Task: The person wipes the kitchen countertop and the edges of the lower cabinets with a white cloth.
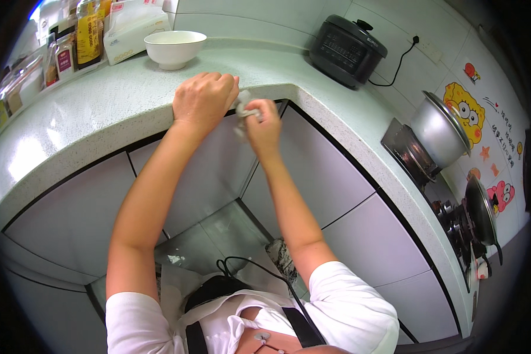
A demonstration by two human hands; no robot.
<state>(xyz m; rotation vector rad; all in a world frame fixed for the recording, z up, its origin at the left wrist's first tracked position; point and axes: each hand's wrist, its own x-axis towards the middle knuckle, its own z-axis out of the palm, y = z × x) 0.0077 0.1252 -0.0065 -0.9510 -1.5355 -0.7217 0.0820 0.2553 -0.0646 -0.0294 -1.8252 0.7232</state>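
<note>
Pale crumpled thing (242, 109): blurred, partly covered by right hand (264, 127), material cannot be told | right hand: softened by blur | left hand (204, 98): fingertips hidden beneath fist | yellow-labelled bottle (89, 35): top cut off by upper edge

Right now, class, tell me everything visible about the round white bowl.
The glossy white, round bowl stands upright on the pale, speckled countertop. It looks ceramic, with a wide open rim tapering to a small foot; the visible inside is plain white. A white, boxy carton stands to its left, contact unclear; the bare left hand, nearby, does not touch it.
</note>
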